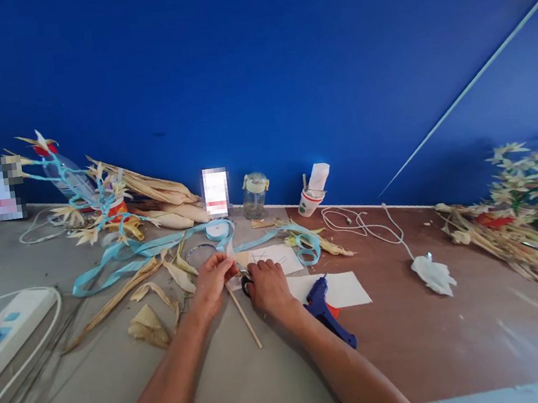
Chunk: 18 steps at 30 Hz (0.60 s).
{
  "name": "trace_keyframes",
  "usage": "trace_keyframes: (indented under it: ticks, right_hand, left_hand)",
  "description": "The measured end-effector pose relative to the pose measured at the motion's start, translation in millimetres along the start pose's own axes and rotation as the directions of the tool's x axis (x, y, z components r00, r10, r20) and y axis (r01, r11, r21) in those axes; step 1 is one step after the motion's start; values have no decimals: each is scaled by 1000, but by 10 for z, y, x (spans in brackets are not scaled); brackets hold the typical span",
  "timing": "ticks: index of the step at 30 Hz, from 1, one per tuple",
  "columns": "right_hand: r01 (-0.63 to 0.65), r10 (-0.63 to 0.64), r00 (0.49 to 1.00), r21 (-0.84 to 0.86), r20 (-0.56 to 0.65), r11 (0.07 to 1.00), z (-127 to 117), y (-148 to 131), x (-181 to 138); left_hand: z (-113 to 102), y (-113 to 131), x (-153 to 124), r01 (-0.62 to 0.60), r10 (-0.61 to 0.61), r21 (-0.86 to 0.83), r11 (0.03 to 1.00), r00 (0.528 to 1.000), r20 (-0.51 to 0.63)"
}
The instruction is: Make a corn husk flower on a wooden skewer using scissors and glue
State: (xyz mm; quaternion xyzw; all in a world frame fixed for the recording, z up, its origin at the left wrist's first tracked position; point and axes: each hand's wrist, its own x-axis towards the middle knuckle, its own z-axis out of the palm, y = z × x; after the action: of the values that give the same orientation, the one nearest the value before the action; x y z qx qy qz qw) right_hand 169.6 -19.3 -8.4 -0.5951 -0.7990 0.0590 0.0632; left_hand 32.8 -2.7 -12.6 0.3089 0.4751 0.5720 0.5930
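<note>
At the middle of the table my left hand (214,279) is closed in a pinch, with a pale, thin piece (230,249) sticking up from its fingertips. My right hand (272,286) is closed round scissors; their black handle (246,285) shows beside its fingers, while the blades are mostly hidden between the hands. A thin wooden stick (244,315) slants down from under my left fingers; whether they touch it I cannot tell. White paper with dark thin lines (280,259) lies just beyond my right hand. A blue glue gun (329,315) rests right of my right wrist.
Light-blue ribbon (123,251) and dried corn husks (149,324) spread across the left. Behind stand a lidded jar (255,196) and a white cup (309,203). A power strip (15,331) sits at left, a husk-flower branch (101,196) behind it. A white cable (376,234) runs right.
</note>
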Motion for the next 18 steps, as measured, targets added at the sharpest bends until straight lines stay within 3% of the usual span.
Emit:
trace_keyframes:
  ticks: [7,12,15,18]
  right_hand:
    - [1,15,992,131,-126,991,28,107,26]
    - [17,69,968,337,-241,941,33,248,35]
    - [11,141,963,553,-231,833,32,257,34]
    - [-27,158,982,747,-105,664,16,193,27]
  left_hand:
    - [-61,-37,44,28,-28,-89,996,1000,3]
    - [-27,-60,18,38,-36,-103,994,999,23]
    - [12,-34,-21,47,-39,-135,990,997,61]
    - [40,18,-57,37,-22,-166,985,996,88]
